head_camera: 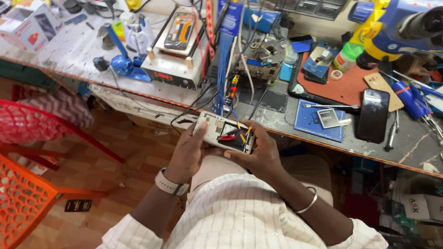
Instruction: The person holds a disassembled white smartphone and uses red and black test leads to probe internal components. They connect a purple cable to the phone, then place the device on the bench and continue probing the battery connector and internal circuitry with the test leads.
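An opened white phone [224,133] with its back cover off lies across both my hands, just in front of the bench edge. Red, yellow and blue wires run from its inside up to the bench. My left hand [190,150] grips the phone's left end, thumb over the top edge. My right hand [258,152] holds the right end, thumb resting near the exposed black cavity. A white watch sits on my left wrist and a metal bangle on my right.
The cluttered workbench [277,117] holds a heating plate unit [177,50] with a phone on it, a blue mat [320,122] with parts, a black phone [373,115], blue screwdrivers [413,99] and a microscope. Orange plastic chairs [23,193] stand at the left.
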`<act>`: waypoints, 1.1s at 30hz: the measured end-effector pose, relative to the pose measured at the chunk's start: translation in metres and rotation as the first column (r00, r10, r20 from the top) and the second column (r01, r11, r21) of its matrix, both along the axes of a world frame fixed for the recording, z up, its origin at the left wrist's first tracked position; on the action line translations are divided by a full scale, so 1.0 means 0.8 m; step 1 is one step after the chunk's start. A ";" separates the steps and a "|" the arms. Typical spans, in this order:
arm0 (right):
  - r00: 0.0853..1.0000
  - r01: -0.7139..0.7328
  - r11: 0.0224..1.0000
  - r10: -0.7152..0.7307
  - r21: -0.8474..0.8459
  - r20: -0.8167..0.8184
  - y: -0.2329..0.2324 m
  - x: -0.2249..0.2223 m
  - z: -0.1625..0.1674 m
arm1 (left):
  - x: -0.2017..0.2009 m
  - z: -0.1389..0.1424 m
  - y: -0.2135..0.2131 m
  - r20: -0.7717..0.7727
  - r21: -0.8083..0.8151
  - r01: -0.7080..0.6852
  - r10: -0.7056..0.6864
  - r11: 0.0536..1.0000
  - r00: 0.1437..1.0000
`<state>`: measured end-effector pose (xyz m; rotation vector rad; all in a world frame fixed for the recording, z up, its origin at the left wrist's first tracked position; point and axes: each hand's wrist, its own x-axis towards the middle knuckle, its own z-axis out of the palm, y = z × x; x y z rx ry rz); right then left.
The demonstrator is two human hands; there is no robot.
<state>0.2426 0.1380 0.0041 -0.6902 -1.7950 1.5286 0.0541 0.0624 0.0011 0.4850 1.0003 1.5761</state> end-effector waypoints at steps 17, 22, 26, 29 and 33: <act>0.991 0.036 0.395 -0.131 0.918 0.017 -0.029 -0.022 0.037 | -0.001 -0.018 -0.046 -0.311 0.340 -0.137 0.249 0.930 0.917; 0.997 0.034 0.339 -0.082 0.940 -0.007 -0.029 -0.032 0.042 | -0.001 -0.015 -0.046 -0.378 0.341 -0.179 0.309 0.923 0.873; 0.997 0.024 0.349 -0.079 0.937 0.004 -0.029 -0.036 0.040 | 0.001 -0.015 -0.046 -0.396 0.342 -0.187 0.322 0.921 0.860; 0.997 0.018 0.365 -0.075 0.931 0.010 -0.028 -0.035 0.037 | 0.002 -0.016 -0.046 -0.402 0.357 -0.186 0.330 0.915 0.854; 0.998 0.024 0.398 -0.065 0.917 0.002 -0.027 -0.033 0.035 | 0.002 -0.016 -0.047 -0.453 0.384 -0.183 0.357 0.905 0.817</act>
